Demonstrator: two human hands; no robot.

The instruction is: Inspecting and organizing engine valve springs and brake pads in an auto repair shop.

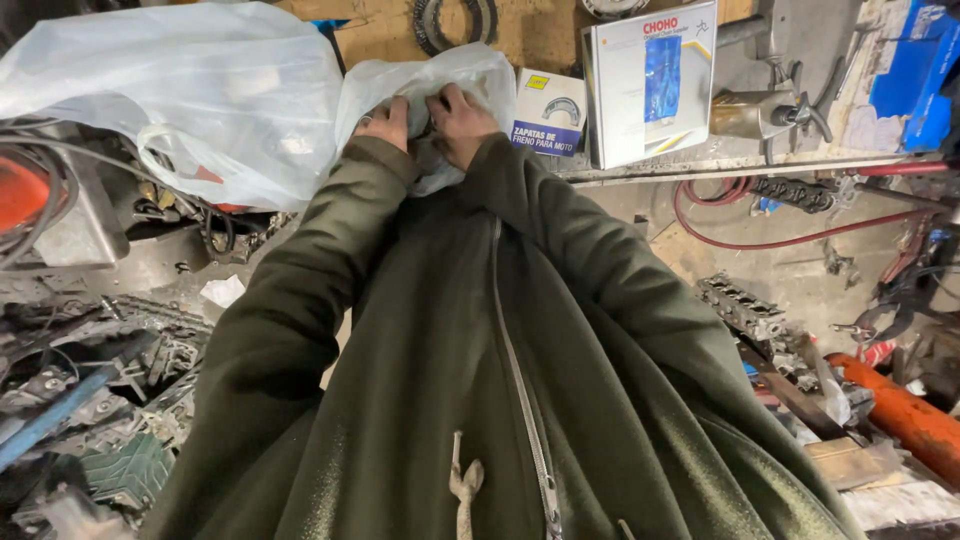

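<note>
Both my hands reach forward in dark green jacket sleeves onto a white plastic bag lying on the bench. My left hand grips the bag's crumpled plastic at its left side. My right hand clutches the bag just beside it, fingers closed into the folds. What the bag holds is hidden. A larger pale plastic bag lies to the left of it, touching it.
A small white and blue box and a bigger flat white box stand right of the bag on the bench edge. Metal parts clutter the floor at left. A red hose and an orange cylinder lie at right.
</note>
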